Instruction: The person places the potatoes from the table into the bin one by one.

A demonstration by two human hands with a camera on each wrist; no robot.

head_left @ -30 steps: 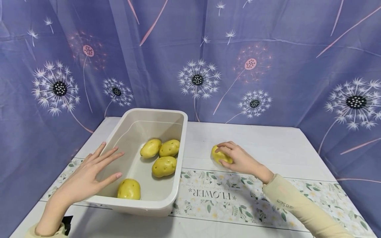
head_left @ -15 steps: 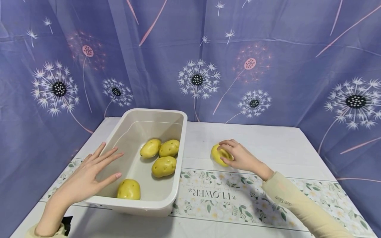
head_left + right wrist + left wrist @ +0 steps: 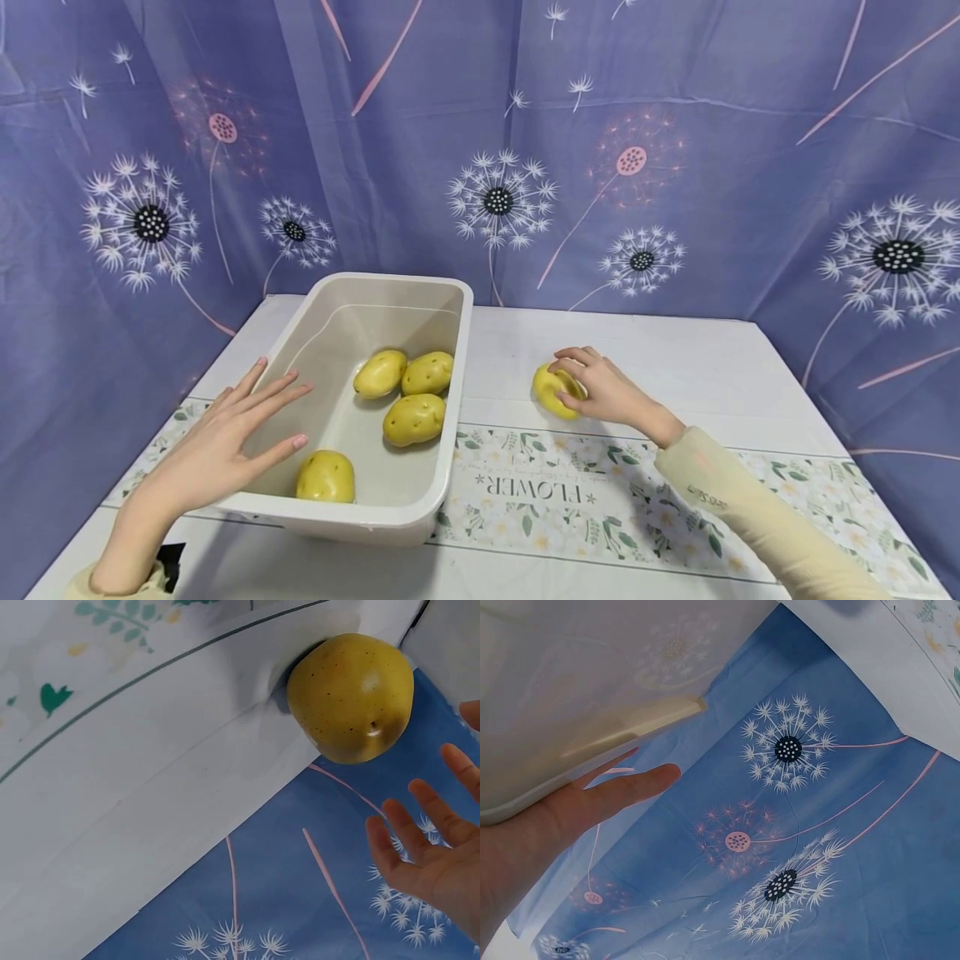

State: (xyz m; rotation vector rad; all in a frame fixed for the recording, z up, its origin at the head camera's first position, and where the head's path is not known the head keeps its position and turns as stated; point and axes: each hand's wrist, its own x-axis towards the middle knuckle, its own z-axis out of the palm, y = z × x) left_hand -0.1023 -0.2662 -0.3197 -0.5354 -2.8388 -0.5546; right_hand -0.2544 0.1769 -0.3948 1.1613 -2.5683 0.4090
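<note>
A yellow apple (image 3: 549,392) lies on the table to the right of a cream plastic bin (image 3: 375,513). My right hand (image 3: 600,392) is at the apple's right side, fingers loosely bent. In the right wrist view a gap shows between those fingers (image 3: 431,801) and the fruit. My left hand (image 3: 213,450) rests at the bin's left rim with its fingers spread, and part of it is hidden behind the wall in the left wrist view. Inside the bin, one potato (image 3: 326,477) lies at the near end. Several more potatoes (image 3: 414,420) are grouped along its right side.
The white table (image 3: 630,342) carries a floral printed band (image 3: 540,533) across its front part. A purple dandelion curtain (image 3: 405,183) hangs behind the table and along both sides. The bin's high walls stand between the potatoes and the apple.
My right hand has eased slightly right and off the apple, uncovering more of it. The left hand, the bin and the potatoes stay where they were.
</note>
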